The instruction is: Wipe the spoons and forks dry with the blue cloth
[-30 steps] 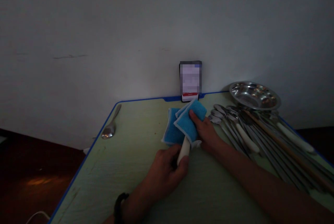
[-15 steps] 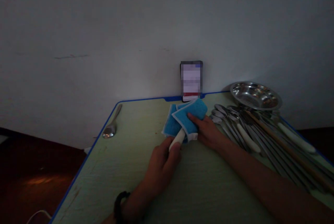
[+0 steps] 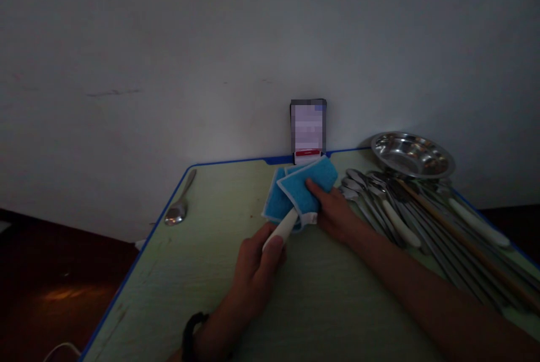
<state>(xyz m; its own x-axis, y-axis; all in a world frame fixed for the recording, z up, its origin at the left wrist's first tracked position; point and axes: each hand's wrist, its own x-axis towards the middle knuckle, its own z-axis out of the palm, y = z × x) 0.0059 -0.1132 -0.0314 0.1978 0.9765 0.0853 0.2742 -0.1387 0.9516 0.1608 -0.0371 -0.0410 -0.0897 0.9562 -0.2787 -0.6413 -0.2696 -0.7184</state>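
My left hand (image 3: 257,263) is closed around the white handle (image 3: 280,230) of a utensil, which points up and to the right. Its far end is hidden inside a folded blue cloth (image 3: 306,185) with pale edging. Wrapped about that cloth, my right hand (image 3: 335,207) has its thumb pressed on top and its other fingers out of sight beneath. Just right of my right hand lies a pile of metal spoons and other long utensils (image 3: 373,204), some with white handles. A single metal spoon (image 3: 176,211) rests apart at the table's left edge.
A phone (image 3: 307,129) leans on the wall behind the cloth. At the back right, a shiny metal bowl (image 3: 411,154) sits tilted beyond the utensils. A long brown stick (image 3: 455,230) lies among them. The pale green table (image 3: 219,193) has a blue rim.
My left hand has shifted slightly down and left with the handle, so more of it shows outside the cloth. My right hand keeps its grip on the cloth, almost unmoved.
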